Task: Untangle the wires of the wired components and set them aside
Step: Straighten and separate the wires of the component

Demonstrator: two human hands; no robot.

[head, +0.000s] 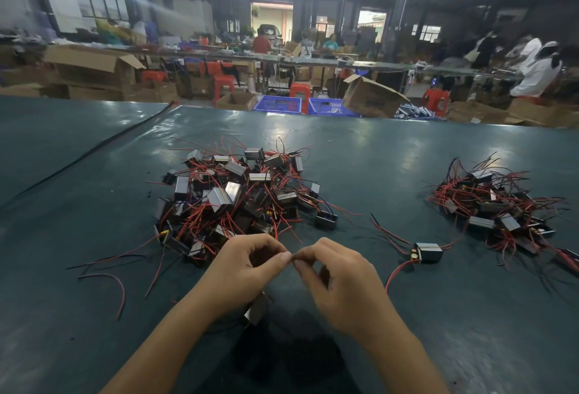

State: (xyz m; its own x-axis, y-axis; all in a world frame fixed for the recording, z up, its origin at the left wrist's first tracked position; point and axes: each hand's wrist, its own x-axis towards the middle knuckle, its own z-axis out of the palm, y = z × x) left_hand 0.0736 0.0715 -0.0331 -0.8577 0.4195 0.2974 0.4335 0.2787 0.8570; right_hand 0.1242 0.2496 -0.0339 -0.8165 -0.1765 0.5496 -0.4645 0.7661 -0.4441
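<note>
A big tangled pile of small black box components with red and black wires (pixel 233 193) lies in the middle of the dark green table (pixel 376 155). My left hand (pixel 247 271) and my right hand (pixel 338 281) meet just in front of it, fingertips pinching a thin wire between them. One component (pixel 257 310) hangs below my left hand on that wire. A smaller pile of components (pixel 498 205) sits at the right. A single component (pixel 427 252) with its wires spread lies between the piles.
Loose red and black wires (pixel 106 274) trail left of the big pile. A black cable (pixel 94 149) crosses the table's far left. Beyond the far edge stand cardboard boxes (pixel 369 97), blue crates (pixel 277 104) and people at long benches.
</note>
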